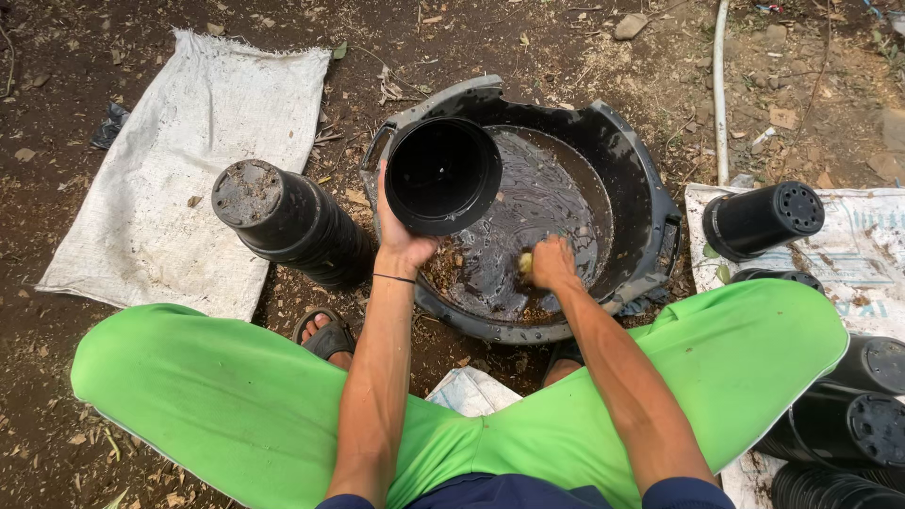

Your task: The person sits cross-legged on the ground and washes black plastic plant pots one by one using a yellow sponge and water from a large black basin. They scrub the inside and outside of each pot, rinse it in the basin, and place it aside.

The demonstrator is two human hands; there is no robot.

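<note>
Your left hand (401,236) fingers are gripping the black pot (441,174); your right hand (551,264) fingers are pinching a yellow sponge (525,263) in the basin (627,160).

White woven sack (179,160) at 10 o'clock; stacked black plastic pots (287,221) beside it; white pipe (720,85) at 1 o'clock.

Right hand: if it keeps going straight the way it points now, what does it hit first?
The right hand, closed on a yellowish sponge-like thing, points down and forward into the black tub. It would most likely meet the dirty water first, then the tub's bottom. The water's depth is unclear.
</note>
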